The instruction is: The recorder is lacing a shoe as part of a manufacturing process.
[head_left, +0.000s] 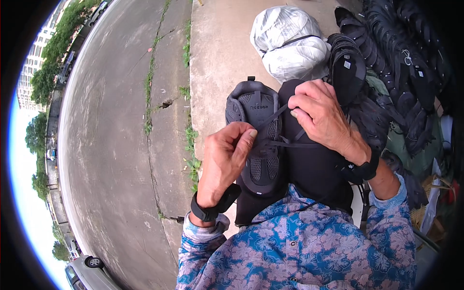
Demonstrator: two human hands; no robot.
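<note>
A dark grey sports shoe [253, 104] with a mesh upper rests on my lap, toe toward me. My left hand [224, 157] pinches the shoe's black lace [270, 142] between thumb and forefinger over the eyelets. My right hand [321, 116] grips the other end of the lace, pulled up and to the right above the shoe's opening. Both wrists wear black bands. My patterned blue sleeves fill the lower part of the view.
A knotted white plastic bag [290, 41] lies on the concrete slab [217, 53] beyond the shoe. A heap of black shoes [391, 63] covers the right side. A cracked road [116, 130] with weeds runs along the left, with a parked car [84, 273] at the bottom left.
</note>
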